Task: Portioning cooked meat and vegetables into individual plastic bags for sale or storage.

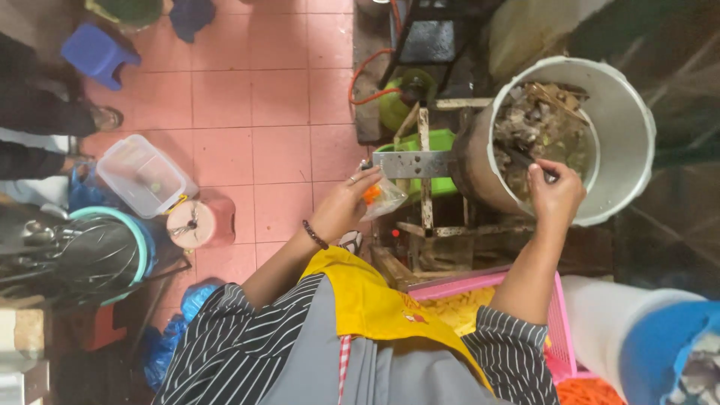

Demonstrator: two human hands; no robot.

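- Blue plastic stool (97,52): set on the pink tiled floor (262,97), far from the fingers.
- Clear lidded container (142,176): placed on the floor, well left of the fingers.
- Pink cylindrical tub (201,223): just beside that container.
- Green gas cylinder (397,101) with orange hose (364,75): seen above the fingers.
- Pink basket (559,322): positioned below the fingers.
- Teal-rimmed basin (112,251): at far left.

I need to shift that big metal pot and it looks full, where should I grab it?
Grip the big metal pot by its rolled rim, one hand on each opposite side, coming from above. No handles show, and the rim is a wide open ring. The right hand with its dark utensil occupies the near edge.
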